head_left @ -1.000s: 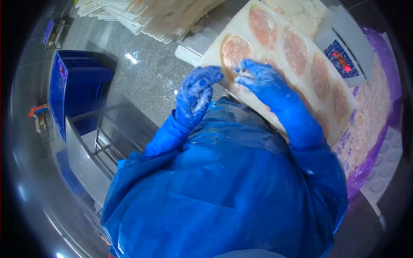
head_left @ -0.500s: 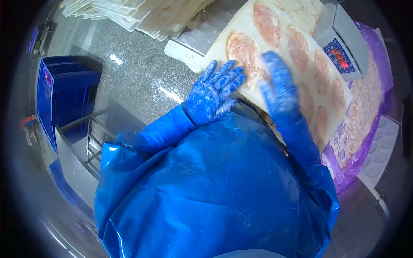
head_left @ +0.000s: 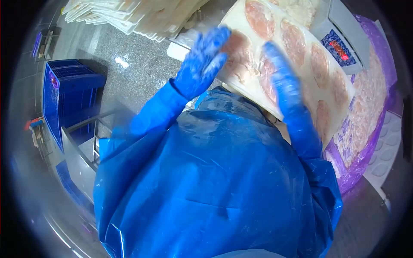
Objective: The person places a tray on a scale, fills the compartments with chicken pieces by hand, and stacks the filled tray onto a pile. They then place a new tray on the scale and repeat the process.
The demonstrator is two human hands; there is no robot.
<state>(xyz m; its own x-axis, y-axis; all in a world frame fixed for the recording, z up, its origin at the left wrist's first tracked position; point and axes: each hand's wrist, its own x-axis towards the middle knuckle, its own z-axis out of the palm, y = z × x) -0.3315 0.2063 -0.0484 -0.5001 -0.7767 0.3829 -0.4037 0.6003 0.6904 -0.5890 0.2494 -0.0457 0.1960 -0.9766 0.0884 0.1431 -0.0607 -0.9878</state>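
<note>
A white mould board [head_left: 307, 92] with oval hollows holds pale pink ground meat [head_left: 294, 43] that looks like chicken. My left hand [head_left: 201, 60], in a wet blue glove, is over the board's left edge, fingers stretched upward and thumb apart. Beside its fingertips lies a meat oval [head_left: 241, 56] with ragged bits spilling from its lower end. My right hand [head_left: 282, 73], gloved too and blurred, is edge-on over the middle of the board with fingers extended. It partly covers another filled oval [head_left: 267, 79]. Neither hand grips anything.
A grey device with a red display [head_left: 340, 49] stands at the board's right. Beyond it, a purple plastic liner [head_left: 389, 81] holds a mass of ground meat [head_left: 365, 103]. White boards [head_left: 129, 15] are stacked at upper left. A blue crate [head_left: 71, 94] and metal frame [head_left: 84, 142] stand left.
My left hand has moved up and slightly left along the board's edge. My right hand has shifted slightly upward, uncovering more of the ovals beside it.
</note>
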